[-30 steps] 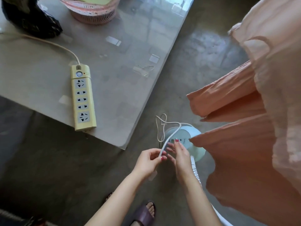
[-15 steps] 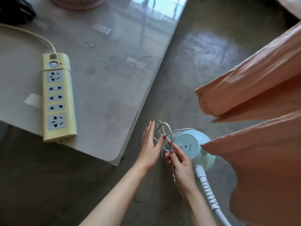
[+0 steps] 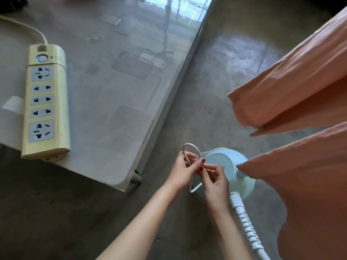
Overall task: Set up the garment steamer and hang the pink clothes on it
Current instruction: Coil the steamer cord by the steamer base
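We find both hands at work on the white power cord [image 3: 189,147] just above the pale blue steamer base [image 3: 228,166], which stands on the grey floor [image 3: 216,81] beside the table's near corner.

The left hand [image 3: 181,172] has its fingers curled round the bundled cord, thumb across the front; a loop of cord rises out of the top of this grip and arches toward the base. The right hand [image 3: 216,182] pinches at the same bundle with thumb and forefinger closed together; what exactly lies between those 2 fingertips is too small to tell, though it sits against the cord. The 2 hands touch at the fingertips. A lower bend of cord shows beneath them, against the base's rim.

The steamer base is round, its flat top facing up. A white ribbed hose [image 3: 247,229] leaves its near side and runs toward the lower right edge of the view; its long axis slopes down and right.

The pink clothes [image 3: 300,166] hang at the right, their lower folds overlapping the right edge of the base.

On the table [image 3: 122,109] lies a yellow power strip [image 3: 46,102] with 5 sockets, long axis running away from us, its own cord leaving at the far end.
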